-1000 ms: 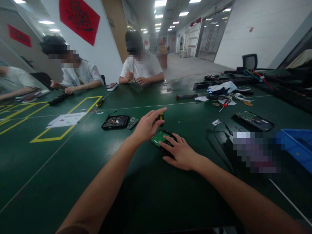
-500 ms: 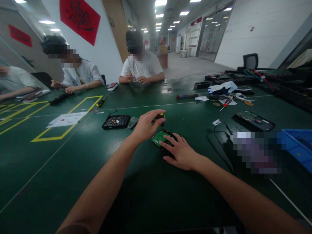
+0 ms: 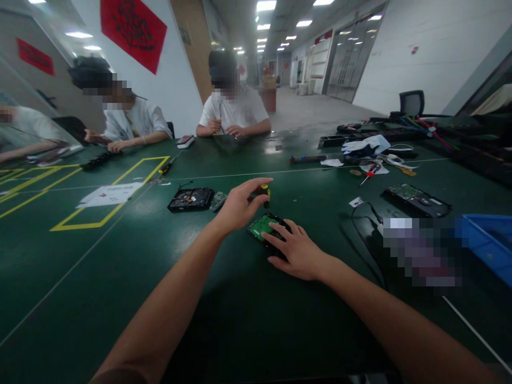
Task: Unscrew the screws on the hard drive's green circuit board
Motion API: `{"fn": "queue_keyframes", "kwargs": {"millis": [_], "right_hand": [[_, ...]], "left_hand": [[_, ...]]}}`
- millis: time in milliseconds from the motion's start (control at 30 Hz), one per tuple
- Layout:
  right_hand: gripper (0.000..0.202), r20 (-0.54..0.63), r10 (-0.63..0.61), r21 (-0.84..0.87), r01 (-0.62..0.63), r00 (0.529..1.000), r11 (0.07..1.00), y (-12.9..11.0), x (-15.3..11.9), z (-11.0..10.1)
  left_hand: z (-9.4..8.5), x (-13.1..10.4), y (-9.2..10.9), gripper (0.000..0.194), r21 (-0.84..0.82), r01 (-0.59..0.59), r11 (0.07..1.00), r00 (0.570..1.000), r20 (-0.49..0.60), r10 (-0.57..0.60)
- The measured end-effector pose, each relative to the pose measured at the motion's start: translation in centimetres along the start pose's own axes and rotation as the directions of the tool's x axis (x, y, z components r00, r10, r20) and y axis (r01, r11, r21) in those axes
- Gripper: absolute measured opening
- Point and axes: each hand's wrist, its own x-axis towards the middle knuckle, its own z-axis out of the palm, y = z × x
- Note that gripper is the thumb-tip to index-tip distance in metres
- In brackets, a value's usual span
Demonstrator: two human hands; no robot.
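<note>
Over the drive [image 3: 261, 228], the right hand [image 3: 299, 250] is spread; a driver [image 3: 265, 189] is pinched by the left hand [image 3: 240, 205]. Stiff-looking drive edges are best gripped.

Blue bin [image 3: 487, 250] toward right edge of tabletop [image 3: 100, 293]; white paper [image 3: 112, 195] toward left edge, overlapping yellow outline [image 3: 76, 229]; chair [image 3: 412, 103] beyond far edge.

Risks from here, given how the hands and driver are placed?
1. The left hand has its index finger stretched out past the screwdriver handle; with a loose hold, the tip might slip and scratch the green board.
2. The right hand lies spread over the drive; uneven pressure might shift it.
3. Tiny light bits lie loose on the table and might get knocked away.
</note>
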Motion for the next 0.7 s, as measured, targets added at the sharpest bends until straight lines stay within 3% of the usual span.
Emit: {"fn": "queue_keyframes", "kwargs": {"millis": [167, 300, 500, 700], "right_hand": [[0.069, -0.003, -0.002, 0.005, 0.002, 1.000, 1.000, 0.1, 0.0, 0.1], [0.070, 0.006, 0.007, 0.009, -0.007, 1.000, 1.000, 0.0, 0.0, 0.0], [0.070, 0.017, 0.018, 0.006, -0.018, 1.000, 1.000, -0.1, 0.1, -0.1], [0.070, 0.027, 0.015, 0.010, -0.015, 1.000, 1.000, -0.2, 0.0, -0.3]], "left_hand": [[-0.2, 0.0, 0.4, 0.040, 0.013, -0.056, 0.998, 0.997, 0.055, 0.055], [0.1, 0.1, 0.5, 0.031, 0.072, -0.053, 0.996, 0.998, -0.023, 0.055], [0.8, -0.1, 0.5, 0.033, 0.226, -0.006, 0.974, 0.988, -0.146, 0.040], [0.6, -0.2, 1.0, 0.046, 0.168, -0.056, 0.984, 0.998, -0.020, 0.060]]}}
